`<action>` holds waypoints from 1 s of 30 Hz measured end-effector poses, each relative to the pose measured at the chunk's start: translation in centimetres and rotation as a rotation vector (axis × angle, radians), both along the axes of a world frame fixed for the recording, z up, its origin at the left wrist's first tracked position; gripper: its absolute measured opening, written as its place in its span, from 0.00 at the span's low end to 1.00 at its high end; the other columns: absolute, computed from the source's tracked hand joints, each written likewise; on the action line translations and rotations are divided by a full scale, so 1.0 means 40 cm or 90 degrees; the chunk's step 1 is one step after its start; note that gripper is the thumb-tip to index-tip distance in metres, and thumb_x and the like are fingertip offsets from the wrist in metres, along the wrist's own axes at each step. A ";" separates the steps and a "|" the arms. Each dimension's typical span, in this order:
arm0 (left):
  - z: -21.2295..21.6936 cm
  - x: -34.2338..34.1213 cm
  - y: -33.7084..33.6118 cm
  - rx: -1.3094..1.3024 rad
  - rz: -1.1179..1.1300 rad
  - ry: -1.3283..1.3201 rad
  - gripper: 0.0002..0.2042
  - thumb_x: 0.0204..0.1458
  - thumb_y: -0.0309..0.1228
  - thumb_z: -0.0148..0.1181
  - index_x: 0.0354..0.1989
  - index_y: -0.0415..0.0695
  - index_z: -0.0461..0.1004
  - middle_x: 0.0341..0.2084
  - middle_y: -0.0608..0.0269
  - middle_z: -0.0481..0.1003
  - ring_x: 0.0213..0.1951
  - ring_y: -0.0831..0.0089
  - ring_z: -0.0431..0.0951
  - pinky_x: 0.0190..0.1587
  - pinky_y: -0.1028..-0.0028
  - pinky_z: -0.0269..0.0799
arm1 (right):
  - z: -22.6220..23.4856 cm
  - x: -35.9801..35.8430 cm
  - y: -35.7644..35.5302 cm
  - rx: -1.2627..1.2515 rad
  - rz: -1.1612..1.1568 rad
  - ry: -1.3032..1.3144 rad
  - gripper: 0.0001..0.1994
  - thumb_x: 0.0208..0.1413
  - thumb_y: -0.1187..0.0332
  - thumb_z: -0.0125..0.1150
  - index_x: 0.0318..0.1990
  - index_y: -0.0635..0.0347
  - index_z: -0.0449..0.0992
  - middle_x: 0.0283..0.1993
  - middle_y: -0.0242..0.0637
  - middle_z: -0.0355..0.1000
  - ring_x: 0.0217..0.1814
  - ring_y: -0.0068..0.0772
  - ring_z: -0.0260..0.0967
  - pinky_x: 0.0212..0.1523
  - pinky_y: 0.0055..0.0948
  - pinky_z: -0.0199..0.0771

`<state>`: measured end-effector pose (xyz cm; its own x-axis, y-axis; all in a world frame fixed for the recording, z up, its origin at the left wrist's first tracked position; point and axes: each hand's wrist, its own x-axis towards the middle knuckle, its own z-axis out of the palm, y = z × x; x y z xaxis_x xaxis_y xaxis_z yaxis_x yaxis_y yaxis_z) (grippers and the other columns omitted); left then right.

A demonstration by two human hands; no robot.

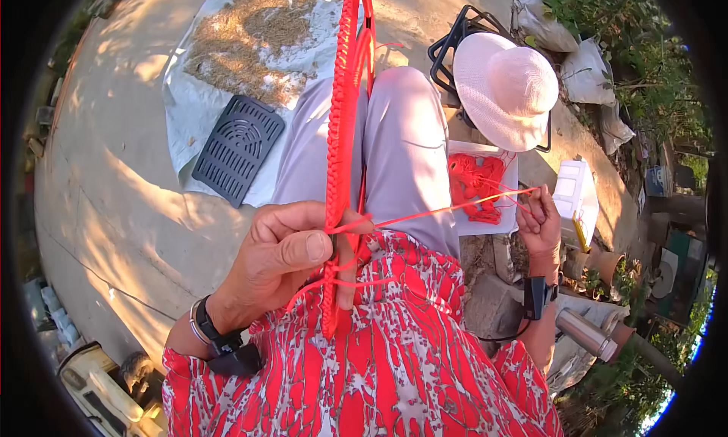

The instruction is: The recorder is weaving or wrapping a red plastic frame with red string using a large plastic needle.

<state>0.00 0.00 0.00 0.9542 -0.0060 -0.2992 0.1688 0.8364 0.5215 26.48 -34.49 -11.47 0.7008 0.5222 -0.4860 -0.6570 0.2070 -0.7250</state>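
Lengthwise, the red braid [343, 126] runs straight away from the body above the lap [406, 149], its near part gripped between the thumb and fingers of the left hand [284, 247], the nearer one. Well off to its right, the right hand [540, 221] has its fingers pinched on a thin, smooth cord [447, 209] stretched taut crosswise from the braid. Knobbly knots ridge the braid's edge; a loose red tangle [472, 181] fills the white plastic tub [489, 228].
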 end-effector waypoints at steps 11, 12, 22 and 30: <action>0.003 0.012 -0.015 0.030 0.011 -0.023 0.15 0.54 0.30 0.55 0.48 0.34 0.69 0.26 0.51 0.75 0.24 0.63 0.77 0.28 0.67 0.76 | 0.050 -0.036 0.190 -0.472 0.216 -0.398 0.17 0.56 0.64 0.58 0.50 0.63 0.72 0.32 0.27 0.71 0.28 0.10 0.58 0.28 0.12 0.59; 0.003 0.011 -0.016 0.020 0.013 -0.013 0.15 0.54 0.30 0.55 0.47 0.34 0.69 0.26 0.51 0.75 0.24 0.62 0.77 0.28 0.67 0.76 | 0.101 -0.059 0.227 -0.397 0.235 -0.384 0.17 0.56 0.64 0.59 0.50 0.62 0.72 0.31 0.26 0.70 0.27 0.10 0.58 0.28 0.12 0.59; -0.002 0.000 -0.015 0.017 0.044 -0.037 0.16 0.54 0.32 0.56 0.48 0.36 0.68 0.26 0.50 0.75 0.23 0.62 0.78 0.27 0.70 0.76 | 0.278 -0.255 0.464 -0.068 0.592 -0.355 0.10 0.56 0.64 0.60 0.40 0.61 0.76 0.21 0.24 0.67 0.24 0.10 0.58 0.25 0.16 0.59; -0.008 0.006 -0.022 0.008 0.042 -0.047 0.16 0.53 0.29 0.58 0.47 0.35 0.66 0.26 0.50 0.74 0.24 0.60 0.78 0.27 0.69 0.76 | 0.267 -0.255 0.392 -0.103 0.475 -0.395 0.13 0.54 0.65 0.58 0.22 0.63 0.72 0.18 0.23 0.62 0.21 0.10 0.54 0.21 0.18 0.53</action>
